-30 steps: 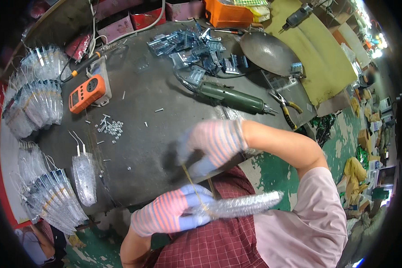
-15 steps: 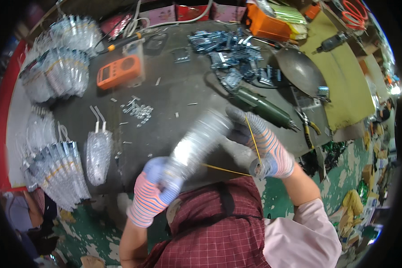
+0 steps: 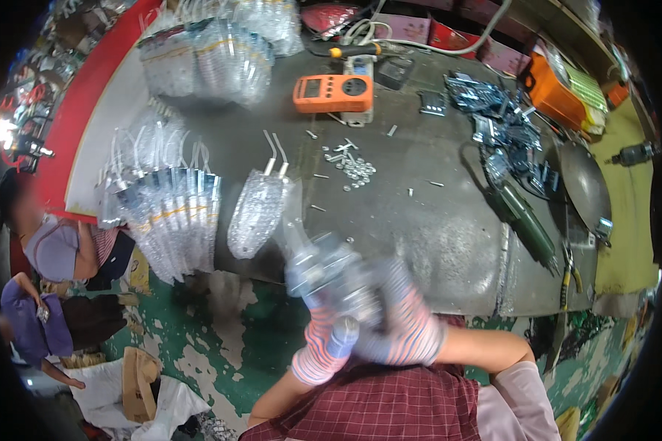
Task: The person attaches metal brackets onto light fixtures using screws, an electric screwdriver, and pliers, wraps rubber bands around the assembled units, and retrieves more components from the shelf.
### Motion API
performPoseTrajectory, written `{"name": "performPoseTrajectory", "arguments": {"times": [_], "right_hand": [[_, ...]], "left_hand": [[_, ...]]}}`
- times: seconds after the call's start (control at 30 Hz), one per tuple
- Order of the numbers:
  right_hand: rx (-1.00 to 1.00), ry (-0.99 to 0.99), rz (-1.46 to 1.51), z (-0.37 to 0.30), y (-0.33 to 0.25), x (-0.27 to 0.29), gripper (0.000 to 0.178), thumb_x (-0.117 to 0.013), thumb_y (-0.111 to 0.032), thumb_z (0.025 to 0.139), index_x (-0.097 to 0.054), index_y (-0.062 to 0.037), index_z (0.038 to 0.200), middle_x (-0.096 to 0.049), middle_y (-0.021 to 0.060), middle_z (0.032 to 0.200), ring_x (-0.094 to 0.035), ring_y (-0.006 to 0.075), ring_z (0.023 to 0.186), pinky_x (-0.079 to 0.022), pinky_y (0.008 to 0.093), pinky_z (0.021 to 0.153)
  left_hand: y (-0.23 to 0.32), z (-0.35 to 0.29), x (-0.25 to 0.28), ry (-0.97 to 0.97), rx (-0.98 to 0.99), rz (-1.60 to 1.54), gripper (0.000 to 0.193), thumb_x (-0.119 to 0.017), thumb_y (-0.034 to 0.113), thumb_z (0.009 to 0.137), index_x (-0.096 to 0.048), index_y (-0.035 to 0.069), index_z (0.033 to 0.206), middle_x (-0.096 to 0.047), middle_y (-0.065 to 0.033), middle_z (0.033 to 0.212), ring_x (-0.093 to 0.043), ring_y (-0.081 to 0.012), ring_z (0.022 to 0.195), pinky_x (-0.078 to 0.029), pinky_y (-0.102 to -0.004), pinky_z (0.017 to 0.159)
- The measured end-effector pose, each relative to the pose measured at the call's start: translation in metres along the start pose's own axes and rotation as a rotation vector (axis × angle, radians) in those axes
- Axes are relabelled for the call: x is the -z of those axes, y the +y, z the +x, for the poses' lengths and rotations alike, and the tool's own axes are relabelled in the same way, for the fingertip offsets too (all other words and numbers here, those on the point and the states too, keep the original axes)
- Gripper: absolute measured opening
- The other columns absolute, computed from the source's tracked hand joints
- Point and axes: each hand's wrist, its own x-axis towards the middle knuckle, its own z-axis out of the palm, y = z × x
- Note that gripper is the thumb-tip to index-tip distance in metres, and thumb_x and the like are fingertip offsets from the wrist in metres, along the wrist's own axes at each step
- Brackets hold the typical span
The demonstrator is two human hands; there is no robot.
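In front of my apron, my left hand (image 3: 324, 342), in a striped knit glove, is closed around a bundle of clear-wrapped pieces (image 3: 331, 268) with shiny metal ends. The bundle is tilted over the table's near edge and smeared by motion. My right hand (image 3: 404, 323), in a matching glove, is against the bundle's right side, its fingers too blurred to read. No yellow rubber band can be made out there. Just beyond lies a single bubble-wrapped piece (image 3: 257, 213) with two white leads. Left of it is a fanned, banded bundle (image 3: 173, 217) of similar pieces.
More banded bundles (image 3: 221, 62) lie at the far left. An orange meter (image 3: 333, 94), loose screws and nuts (image 3: 354, 169), metal plates (image 3: 493, 110), a green power screwdriver (image 3: 522, 224), pliers (image 3: 568, 279) and a metal bowl (image 3: 585, 180) are on the table. Two people (image 3: 59, 246) are at left.
The view has swung left. Both hands have come together on the bundle, its metal ends now showing. The yellow rubber band stretched from my right hand is no longer visible.
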Motion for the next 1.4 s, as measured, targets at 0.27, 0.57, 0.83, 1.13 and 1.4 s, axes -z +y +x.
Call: {"name": "performPoseTrajectory", "arguments": {"times": [0.27, 0.57, 0.83, 1.13, 1.4], "right_hand": [[0.134, -0.124, -0.247, 0.005, 0.038, -0.005, 0.048, -0.068, -0.014, 0.074, -0.057, -0.0035, 0.120, -0.057, 0.0210, 0.118, -0.056, 0.0407, 0.107, -0.047, 0.0455, 0.094], [0.235, -0.131, -0.261, 0.002, 0.058, -0.006, 0.030, -0.065, -0.008, 0.074, -0.064, -0.0028, 0.104, -0.063, 0.0154, 0.105, -0.061, 0.0354, 0.102, -0.050, 0.0438, 0.089], [0.223, -0.119, -0.284, 0.006, 0.058, -0.008, 0.025, -0.064, -0.009, 0.075, -0.065, -0.0032, 0.100, -0.064, 0.0145, 0.102, -0.062, 0.0353, 0.099, -0.050, 0.0438, 0.085], [0.290, -0.233, -0.133, 0.044, 0.037, -0.046, 0.030, -0.067, -0.010, 0.077, -0.063, -0.0046, 0.106, -0.063, 0.0140, 0.105, -0.061, 0.0329, 0.096, -0.049, 0.0422, 0.084], [0.119, -0.443, 0.035, 0.095, 0.010, -0.101, 0.049, -0.064, -0.022, 0.086, -0.052, 0.0005, 0.127, -0.056, 0.0238, 0.122, -0.055, 0.0395, 0.114, -0.045, 0.0425, 0.099]], "left_hand": [[-0.050, 0.144, 0.166, 0.457, -0.238, -0.139, 0.082, -0.070, 0.031, 0.088, -0.023, 0.010, 0.152, -0.037, -0.0128, 0.147, -0.041, -0.0237, 0.129, -0.033, -0.0412, 0.109], [-0.091, 0.228, 0.193, 0.147, -0.134, -0.427, 0.094, -0.079, 0.004, 0.076, -0.023, 0.006, 0.151, -0.038, -0.0130, 0.146, -0.040, -0.0257, 0.132, -0.034, -0.0378, 0.110], [-0.101, 0.221, 0.193, -0.020, -0.060, -0.056, 0.107, -0.080, 0.014, 0.078, -0.006, 0.009, 0.155, -0.038, -0.0158, 0.147, -0.042, -0.0247, 0.130, -0.034, -0.0365, 0.110], [-0.176, 0.223, 0.202, -0.022, -0.141, -0.128, 0.089, -0.064, 0.032, 0.092, -0.006, 0.010, 0.156, -0.028, -0.0147, 0.154, -0.034, -0.0266, 0.137, -0.026, -0.0371, 0.114], [-0.181, 0.218, 0.220, -0.256, 0.156, -0.677, 0.082, -0.060, 0.043, 0.092, -0.018, 0.009, 0.154, -0.031, -0.0122, 0.154, -0.034, -0.0276, 0.139, -0.026, -0.0418, 0.116]]}}
